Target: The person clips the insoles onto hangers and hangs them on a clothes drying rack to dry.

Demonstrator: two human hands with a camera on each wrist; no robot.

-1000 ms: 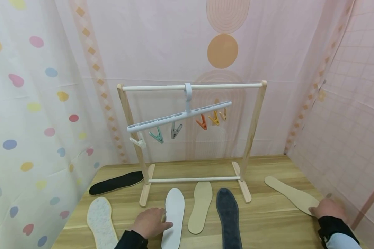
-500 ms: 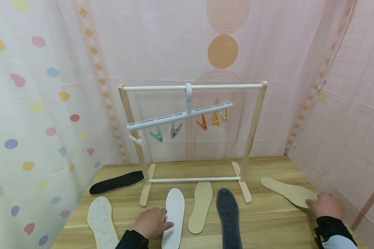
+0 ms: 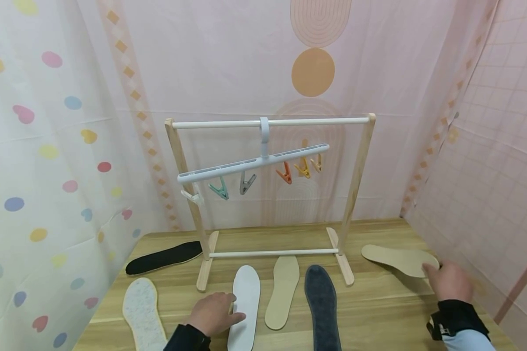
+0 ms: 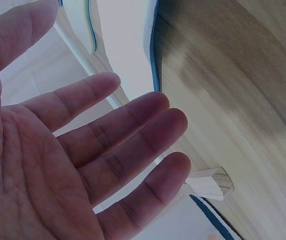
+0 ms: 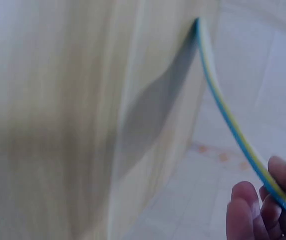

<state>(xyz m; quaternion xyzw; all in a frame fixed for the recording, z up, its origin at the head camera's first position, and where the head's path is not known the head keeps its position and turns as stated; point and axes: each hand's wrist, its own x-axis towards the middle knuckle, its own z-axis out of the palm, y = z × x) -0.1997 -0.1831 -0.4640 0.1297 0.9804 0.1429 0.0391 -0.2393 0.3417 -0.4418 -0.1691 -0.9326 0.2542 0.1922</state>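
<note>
In the head view my right hand (image 3: 450,282) pinches the near end of a beige insole (image 3: 399,259) at the right of the table. That end is lifted and a shadow lies beneath it. The right wrist view shows the insole (image 5: 232,125) edge-on, with a blue underside and thumb and fingers gripping its end. My left hand (image 3: 215,314) has its fingers extended at the left edge of a white insole (image 3: 247,302). In the left wrist view the left hand's fingers (image 4: 133,135) are spread and grip nothing. Another beige insole (image 3: 283,292) and a dark grey insole (image 3: 321,304) lie to the right of the white one.
A wooden rack (image 3: 357,180) carries a light blue hanger (image 3: 228,169), tilted, with several clips such as a green clip (image 3: 221,189) and an orange clip (image 3: 285,173). A black insole (image 3: 164,257) and a speckled insole (image 3: 142,309) lie at the left. Curtains surround the table.
My right hand has moved left and away from me, bringing the beige insole along and lifting its near end higher. The left hand has stayed in place.
</note>
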